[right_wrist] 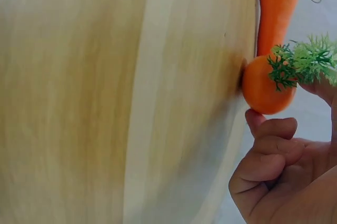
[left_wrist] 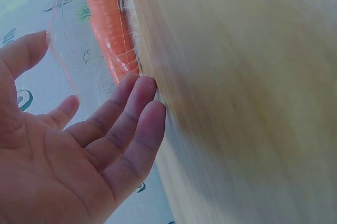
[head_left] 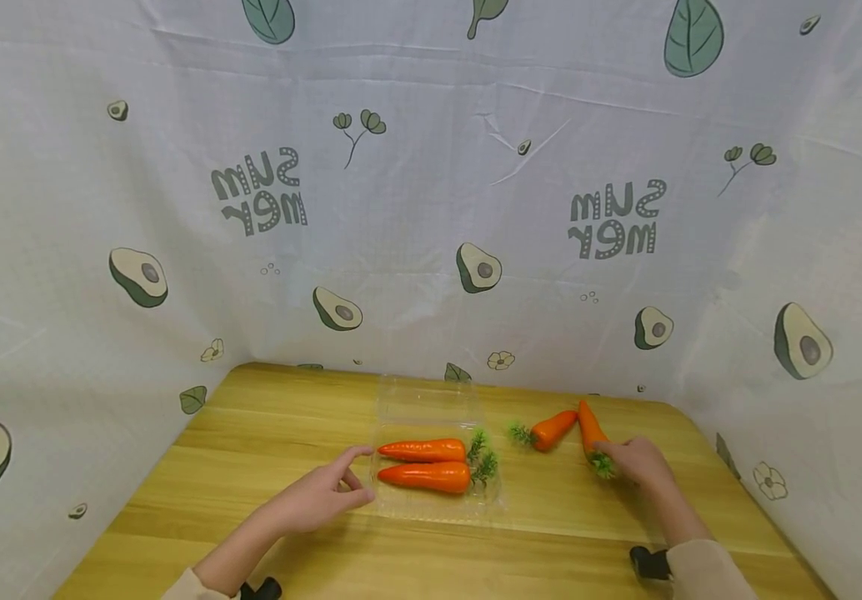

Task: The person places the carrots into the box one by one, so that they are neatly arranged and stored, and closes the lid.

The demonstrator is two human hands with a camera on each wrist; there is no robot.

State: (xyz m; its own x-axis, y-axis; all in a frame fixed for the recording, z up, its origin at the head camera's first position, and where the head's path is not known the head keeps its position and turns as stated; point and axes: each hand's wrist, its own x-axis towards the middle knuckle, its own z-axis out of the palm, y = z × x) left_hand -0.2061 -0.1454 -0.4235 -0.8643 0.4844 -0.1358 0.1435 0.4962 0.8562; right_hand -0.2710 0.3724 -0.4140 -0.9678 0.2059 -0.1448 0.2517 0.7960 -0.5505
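My right hand [head_left: 641,462] is at the leafy end of an orange carrot [head_left: 591,425] on the right of the table. Its thumb and index finger pinch the carrot's rounded top [right_wrist: 266,89], beside the green leaves [right_wrist: 310,63]; the other fingers curl below. A second loose carrot [head_left: 553,432] lies just left of it, tip toward it. At the left end of a clear plastic box [head_left: 438,506], my left hand [head_left: 314,500] is spread with its fingertips right at the edge. Inside lie two carrots, one farther [head_left: 423,450] and one nearer [head_left: 425,477], leaves to the right.
The clear lid [head_left: 429,404] is folded back behind the box. Underneath is a wooden table [head_left: 266,433] with rounded far corners. A white printed cloth [head_left: 416,208] hangs around its back and sides.
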